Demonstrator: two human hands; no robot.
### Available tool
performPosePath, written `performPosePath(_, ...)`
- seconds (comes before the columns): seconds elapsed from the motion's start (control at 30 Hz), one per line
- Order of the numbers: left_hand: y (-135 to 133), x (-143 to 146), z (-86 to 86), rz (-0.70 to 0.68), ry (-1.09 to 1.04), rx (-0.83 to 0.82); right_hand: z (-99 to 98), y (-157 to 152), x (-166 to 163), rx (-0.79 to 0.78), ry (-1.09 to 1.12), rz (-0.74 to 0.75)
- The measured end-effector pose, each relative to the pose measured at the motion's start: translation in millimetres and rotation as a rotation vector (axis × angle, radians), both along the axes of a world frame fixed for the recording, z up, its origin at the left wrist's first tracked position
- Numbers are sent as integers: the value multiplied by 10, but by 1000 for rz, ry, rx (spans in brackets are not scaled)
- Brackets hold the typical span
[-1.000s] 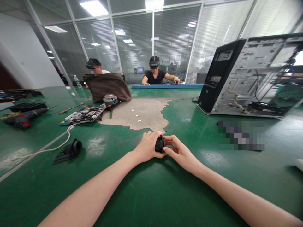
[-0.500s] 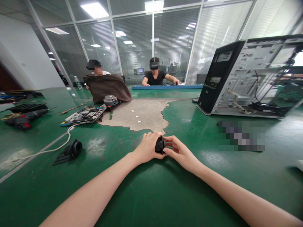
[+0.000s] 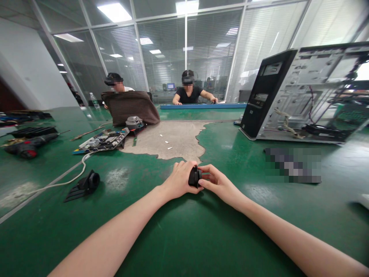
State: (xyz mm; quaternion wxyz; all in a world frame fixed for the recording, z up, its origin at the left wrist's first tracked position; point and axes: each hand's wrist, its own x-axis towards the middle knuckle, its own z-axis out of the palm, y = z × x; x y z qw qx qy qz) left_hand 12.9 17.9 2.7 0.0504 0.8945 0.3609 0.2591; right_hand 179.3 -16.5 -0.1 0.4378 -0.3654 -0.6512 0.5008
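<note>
Near the middle of the view, both hands are on a small black part (image 3: 193,177) with a flange and a rounded end; its exact kind cannot be made out. My left hand (image 3: 179,180) is closed around its left side, the thumb below. From the right, the fingertips and thumb of my right hand (image 3: 216,182) pinch the rounded end. The palms partly hide the part, which is held low over the green table. To the left lies another black plastic piece (image 3: 85,184), with a round tube end and a slotted flat base, apart from both hands.
An opened computer case (image 3: 269,96) stands at right, a blurred dark strip (image 3: 291,165) before it. At left are a circuit board (image 3: 102,140), a white cable (image 3: 83,166) and a power drill (image 3: 30,146). Two people sit across the table, one behind a brown cloth-like cover (image 3: 129,105).
Almost nothing differs. The view has shifted very slightly, and both hands keep the same hold on the black part.
</note>
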Motion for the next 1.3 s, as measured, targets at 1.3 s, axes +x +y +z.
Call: performPosePath(1.3, -13, 8, 22, 7, -28, -50, 44, -3, -10, -56, 40, -10)
